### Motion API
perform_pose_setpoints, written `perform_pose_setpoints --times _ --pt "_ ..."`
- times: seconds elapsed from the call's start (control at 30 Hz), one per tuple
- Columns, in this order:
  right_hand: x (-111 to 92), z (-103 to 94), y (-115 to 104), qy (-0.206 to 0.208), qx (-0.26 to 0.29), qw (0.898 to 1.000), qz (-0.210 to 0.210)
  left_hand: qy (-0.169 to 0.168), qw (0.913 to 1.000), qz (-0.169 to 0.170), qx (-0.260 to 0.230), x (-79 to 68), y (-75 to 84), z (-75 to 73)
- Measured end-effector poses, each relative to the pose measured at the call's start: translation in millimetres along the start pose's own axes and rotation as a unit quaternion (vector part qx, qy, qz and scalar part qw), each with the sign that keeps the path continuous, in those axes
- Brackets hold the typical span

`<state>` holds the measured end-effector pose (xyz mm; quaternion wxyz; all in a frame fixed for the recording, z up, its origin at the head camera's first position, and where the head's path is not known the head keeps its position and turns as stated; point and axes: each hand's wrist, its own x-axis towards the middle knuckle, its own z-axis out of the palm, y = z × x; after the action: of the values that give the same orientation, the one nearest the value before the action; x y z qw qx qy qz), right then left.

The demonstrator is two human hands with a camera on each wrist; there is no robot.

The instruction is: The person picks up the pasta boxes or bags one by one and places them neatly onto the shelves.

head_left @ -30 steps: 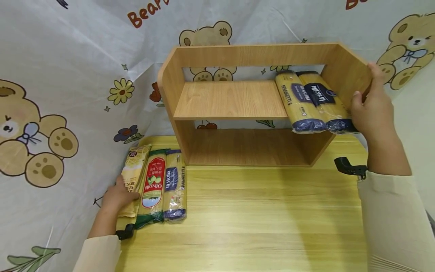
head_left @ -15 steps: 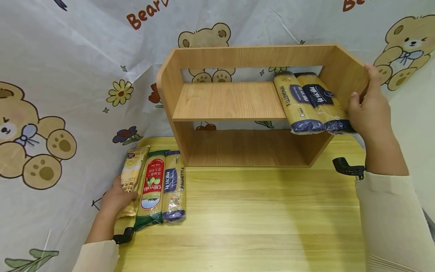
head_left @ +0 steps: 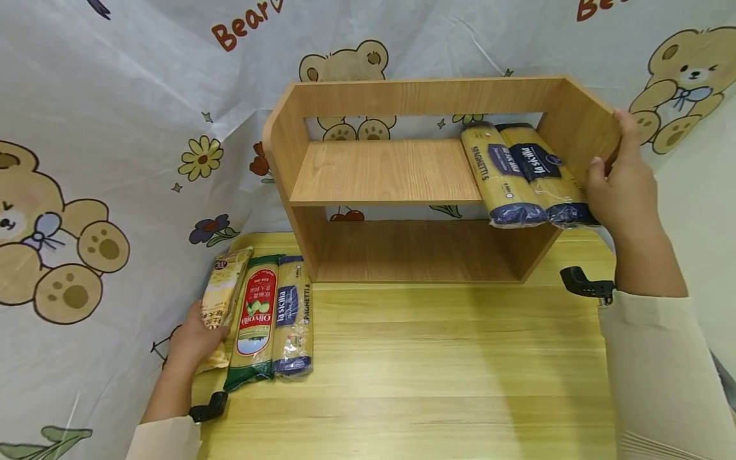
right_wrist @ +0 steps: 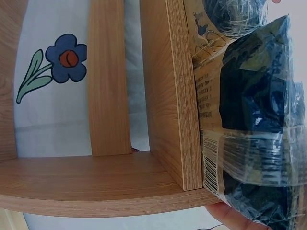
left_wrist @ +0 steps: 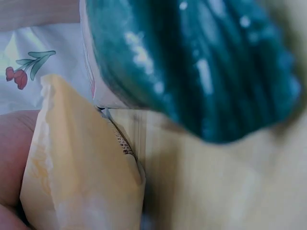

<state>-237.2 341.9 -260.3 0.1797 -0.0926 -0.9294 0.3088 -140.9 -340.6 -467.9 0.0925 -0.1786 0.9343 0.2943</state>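
In the head view my left hand [head_left: 196,340] grips a pale yellow pasta packet [head_left: 225,281] lying at the far left, thumb on its right side. The packet's end [left_wrist: 86,163] fills the lower left of the left wrist view, with part of the hand beside it. To its right lie a green-and-red Olivoila pasta packet [head_left: 257,319] and a purple-ended spaghetti packet [head_left: 294,326]. My right hand [head_left: 629,185] holds the right side panel of a two-tier wooden shelf [head_left: 385,172], fingers hidden behind it. Two spaghetti packets [head_left: 503,172] [head_left: 543,172] lie on the upper tier near that hand.
The shelf stands at the back of a light wooden table [head_left: 414,364]. Behind and left hangs a white cloth [head_left: 144,76] printed with bears and flowers. The lower tier [head_left: 411,252] sits below the packets, whose ends jut past the upper tier's front edge.
The whole head view has shifted slightly. My left hand stays on the yellow packet, and my right hand keeps its hold on the side panel. The packets show no clear movement.
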Motion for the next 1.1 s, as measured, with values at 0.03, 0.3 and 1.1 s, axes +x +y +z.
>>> perform_pose_setpoints --times 0.03,0.3,1.1 --pt "-0.1 0.1 -0.3 0.000 0.000 1.000 0.000 0.000 1.0000 0.000 -0.001 -0.8 -0.3 0.5" --pt "-0.5 0.8 -1.2 -0.001 -0.003 1.000 0.002 -0.004 0.9999 0.001 -0.011 -5.7 -6.6 3.4" --pt "-0.1 0.8 -0.6 -0.001 0.000 1.000 0.004 0.040 0.9986 0.026 -0.025 -29.7 7.6 -3.6"
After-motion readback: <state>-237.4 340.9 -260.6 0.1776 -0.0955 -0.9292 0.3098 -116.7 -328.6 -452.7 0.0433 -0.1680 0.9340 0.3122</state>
